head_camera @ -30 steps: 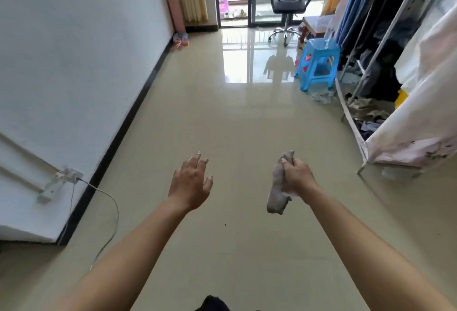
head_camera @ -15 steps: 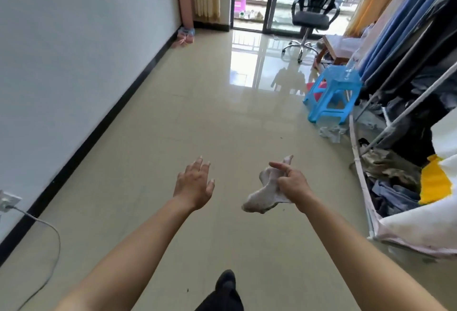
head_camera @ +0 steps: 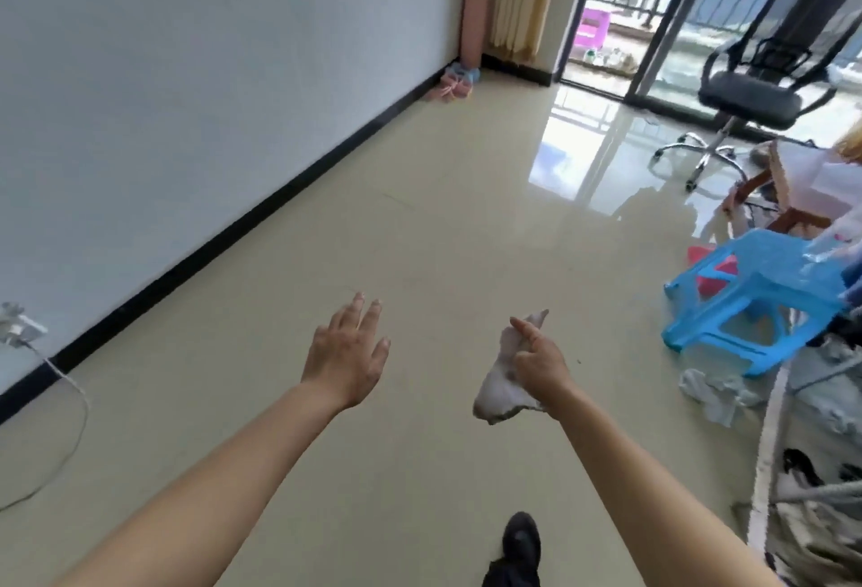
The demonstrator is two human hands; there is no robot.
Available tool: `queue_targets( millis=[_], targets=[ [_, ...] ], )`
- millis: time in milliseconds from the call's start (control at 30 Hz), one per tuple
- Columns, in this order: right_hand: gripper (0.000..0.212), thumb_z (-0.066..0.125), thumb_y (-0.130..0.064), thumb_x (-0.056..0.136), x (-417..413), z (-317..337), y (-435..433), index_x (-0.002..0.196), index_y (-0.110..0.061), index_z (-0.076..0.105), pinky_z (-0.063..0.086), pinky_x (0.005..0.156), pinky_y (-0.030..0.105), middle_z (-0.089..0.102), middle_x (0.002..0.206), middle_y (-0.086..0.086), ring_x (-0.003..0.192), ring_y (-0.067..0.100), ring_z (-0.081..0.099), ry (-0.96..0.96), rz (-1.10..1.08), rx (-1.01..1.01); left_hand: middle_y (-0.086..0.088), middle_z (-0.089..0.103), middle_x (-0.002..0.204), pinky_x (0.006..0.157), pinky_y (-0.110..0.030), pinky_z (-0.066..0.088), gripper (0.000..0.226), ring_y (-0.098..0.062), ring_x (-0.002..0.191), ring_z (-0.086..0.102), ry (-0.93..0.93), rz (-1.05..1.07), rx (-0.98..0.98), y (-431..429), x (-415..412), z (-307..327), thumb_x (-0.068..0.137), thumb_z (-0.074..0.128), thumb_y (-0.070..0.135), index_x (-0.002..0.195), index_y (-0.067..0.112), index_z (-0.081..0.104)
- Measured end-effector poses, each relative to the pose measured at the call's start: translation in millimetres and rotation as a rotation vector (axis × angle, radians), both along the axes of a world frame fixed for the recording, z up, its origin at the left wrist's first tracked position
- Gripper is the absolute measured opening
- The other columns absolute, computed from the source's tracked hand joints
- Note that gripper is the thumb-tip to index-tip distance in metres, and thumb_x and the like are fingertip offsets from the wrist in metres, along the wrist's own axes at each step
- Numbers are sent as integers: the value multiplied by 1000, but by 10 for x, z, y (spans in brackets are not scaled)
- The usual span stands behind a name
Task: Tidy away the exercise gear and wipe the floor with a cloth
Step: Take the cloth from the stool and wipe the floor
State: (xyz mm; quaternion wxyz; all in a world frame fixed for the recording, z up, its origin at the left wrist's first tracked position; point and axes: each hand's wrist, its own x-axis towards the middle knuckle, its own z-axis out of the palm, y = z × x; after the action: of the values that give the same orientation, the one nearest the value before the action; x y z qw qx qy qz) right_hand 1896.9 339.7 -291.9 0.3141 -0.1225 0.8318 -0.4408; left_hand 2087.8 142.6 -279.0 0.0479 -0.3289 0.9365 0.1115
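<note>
My right hand (head_camera: 541, 362) grips a crumpled grey-white cloth (head_camera: 501, 381), which hangs from my fist above the shiny beige floor (head_camera: 420, 236). To its left my left hand (head_camera: 347, 353) is held out in the air, palm down, fingers straight and empty. A rolled pink mat (head_camera: 476, 24) stands upright in the far corner against the white wall. Small pink and blue items (head_camera: 130, 83) lie on the floor beside it.
A blue plastic stool (head_camera: 751, 306) stands at the right, with a crumpled rag (head_camera: 713, 393) on the floor and a clothes rack pile behind. A black office chair (head_camera: 755, 92) is by the balcony door. A power strip and cable (head_camera: 28, 334) lie at the left wall. My black shoe (head_camera: 520, 540) steps forward.
I have walked forward down the room; the stool, chair and far corner are closer. The cloth stays in my right hand and has swung a little. My left hand stays open.
</note>
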Motion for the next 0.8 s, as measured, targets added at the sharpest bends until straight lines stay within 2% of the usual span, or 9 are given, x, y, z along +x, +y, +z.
queue_targets(
  millis=[33, 133, 267, 367, 467, 500, 567, 633, 800],
  targets=[
    [68, 33, 12, 90, -211, -79, -134, 150, -18, 45, 36, 104, 21, 38, 158, 0, 143, 21, 39, -15, 47, -2, -8, 11, 164, 113, -45, 28, 61, -26, 148, 20, -11, 67, 11, -3, -104, -45, 102, 29, 45, 156, 21, 18],
    [63, 44, 3, 96, -718, -229, -499, 151, -28, 38, 44, 105, 37, 47, 149, 7, 134, 29, 49, -63, 264, 47, -7, 7, 165, 116, -42, 22, 62, -25, 149, 14, -44, 280, 39, 9, -270, -137, 102, 22, 50, 157, 22, 15],
    [64, 48, 7, 95, -993, -225, -1002, 151, -24, 39, 45, 92, 31, 46, 144, 0, 134, 26, 47, -162, 374, 44, -7, 6, 165, 117, -42, 22, 72, -26, 150, 14, -82, 460, 62, 67, -209, -132, 96, 9, 61, 157, 24, 14],
    [67, 56, 7, 91, -1041, -311, -1388, 148, -25, 44, 47, 103, 39, 47, 148, 1, 133, 23, 49, -220, 430, 54, -7, 6, 165, 117, -43, 23, 89, -26, 150, 14, -94, 552, 58, 13, -47, -172, 82, -9, 65, 157, 25, 13],
    [70, 56, 7, 91, -1000, -449, -1772, 148, -29, 43, 47, 105, 44, 43, 149, 5, 130, 28, 50, -233, 511, 90, -8, 8, 165, 117, -44, 23, 81, -27, 150, 14, -92, 653, 89, -130, 133, -304, 89, -4, 63, 157, 23, 14],
    [68, 52, 7, 93, -960, -495, -1878, 149, -29, 41, 47, 100, 40, 44, 145, 2, 125, 26, 51, -211, 555, 117, -9, 9, 165, 117, -45, 23, 80, -27, 150, 14, -91, 676, 102, -180, 189, -376, 90, -3, 63, 157, 23, 16],
    [63, 43, 5, 98, -859, -611, -2084, 153, -26, 34, 42, 88, 31, 42, 131, -3, 111, 17, 46, -115, 661, 187, -9, 13, 164, 117, -45, 22, 86, -28, 150, 16, -84, 708, 123, -310, 297, -564, 86, -6, 65, 156, 23, 19],
    [63, 40, 4, 99, -777, -828, -2302, 154, -26, 30, 40, 87, 31, 42, 128, -1, 108, 16, 44, -51, 733, 240, -10, 15, 164, 117, -46, 21, 88, -28, 150, 16, -81, 744, 146, -460, 387, -836, 84, -8, 64, 156, 22, 21],
    [82, 63, -1, 90, -497, -1803, -2799, 156, -36, 29, 43, 88, 34, 46, 138, 4, 110, 21, 52, -80, 802, 385, -11, 8, 165, 118, -47, 17, 76, -29, 151, 9, -160, 803, 240, -698, 564, -1906, 92, -3, 58, 157, 21, 14]
  ],
)
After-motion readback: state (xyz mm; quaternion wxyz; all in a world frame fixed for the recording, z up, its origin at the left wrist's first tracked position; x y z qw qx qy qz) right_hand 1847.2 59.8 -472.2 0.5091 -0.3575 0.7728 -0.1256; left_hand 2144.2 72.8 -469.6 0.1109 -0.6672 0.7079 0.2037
